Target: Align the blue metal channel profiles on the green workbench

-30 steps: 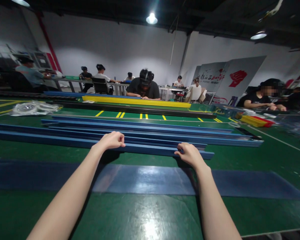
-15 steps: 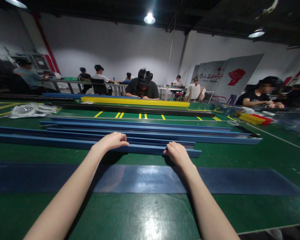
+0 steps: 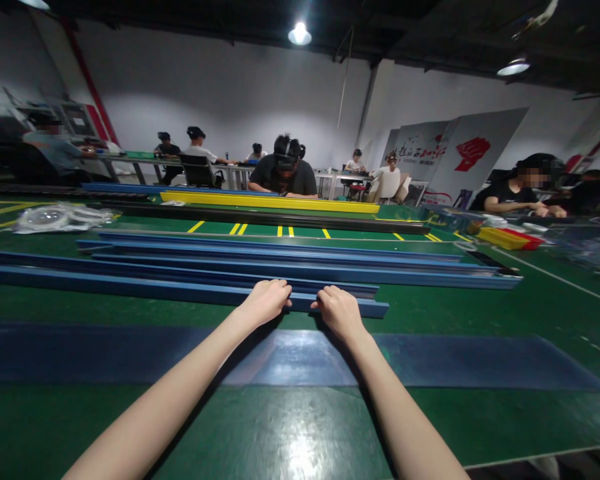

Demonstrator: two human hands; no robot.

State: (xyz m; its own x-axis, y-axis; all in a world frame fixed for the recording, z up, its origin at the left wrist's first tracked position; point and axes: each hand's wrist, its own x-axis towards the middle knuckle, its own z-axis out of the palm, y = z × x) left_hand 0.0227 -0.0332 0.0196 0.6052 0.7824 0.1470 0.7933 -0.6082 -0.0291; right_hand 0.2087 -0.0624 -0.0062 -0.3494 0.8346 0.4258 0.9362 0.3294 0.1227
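A long blue channel strip [image 3: 130, 284], open along its top, lies across the green table and runs out of view at the left. My left hand [image 3: 269, 301] is closed at its near edge, fingers curled over the rim. Just to the right, with a small gap between, my right hand [image 3: 341, 311] pinches the same edge close to the strip's right end. The fingertips are partly hidden. Behind it, further blue channel strips [image 3: 405, 275] rest side by side. Nearer to me a flat bluish translucent sheet [image 3: 460, 363] spans the table beneath my forearms.
Farther back lie a yellow strip [image 3: 280, 202] and a black strip [image 3: 260, 217]. Clear-bagged white round parts [image 3: 55, 217] sit at left. Yellow and red trays [image 3: 510, 238] stand at right. A co-worker [image 3: 283, 173] bends over the far side; other people sit beyond.
My left hand has moved right along the strip, closer to my right hand. The front strip and my right hand have shifted slightly left.
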